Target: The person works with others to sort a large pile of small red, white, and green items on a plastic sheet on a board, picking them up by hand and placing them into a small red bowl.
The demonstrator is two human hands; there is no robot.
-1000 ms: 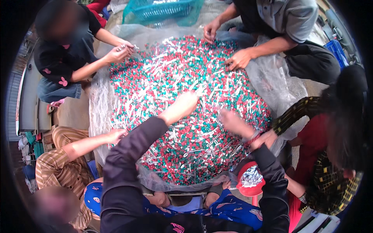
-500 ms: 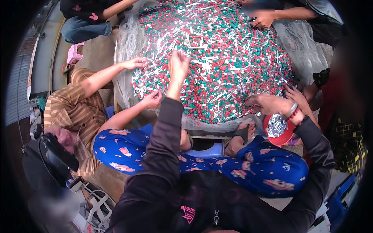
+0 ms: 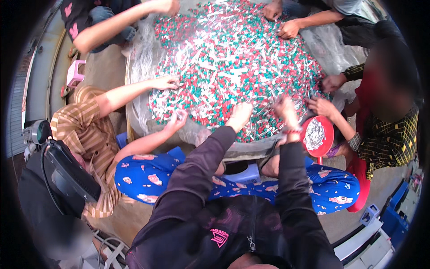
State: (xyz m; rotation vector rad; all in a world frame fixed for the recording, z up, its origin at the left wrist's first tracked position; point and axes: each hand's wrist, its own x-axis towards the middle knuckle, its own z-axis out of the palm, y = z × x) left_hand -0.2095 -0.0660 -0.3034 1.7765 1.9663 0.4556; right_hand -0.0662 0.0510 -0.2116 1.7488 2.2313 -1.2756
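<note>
Scores of slim pale pieces (image 3: 231,71) strewn among red-green bits (image 3: 295,68) on plastic sheet (image 3: 329,48); left hand (image 3: 241,114), right hand (image 3: 285,111) over pile, grip blurred, opening and hold impossible to tell. Slim pale pieces likely light, slippery; best pinched mid-length.

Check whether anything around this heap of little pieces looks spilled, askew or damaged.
Nothing plainly spilled or damaged stands out. The red, green and white pieces lie spread together on the translucent sheet, whose edges are crumpled, and silvery pieces sit inside the red bowl. Individual pieces are too small to judge.
</note>
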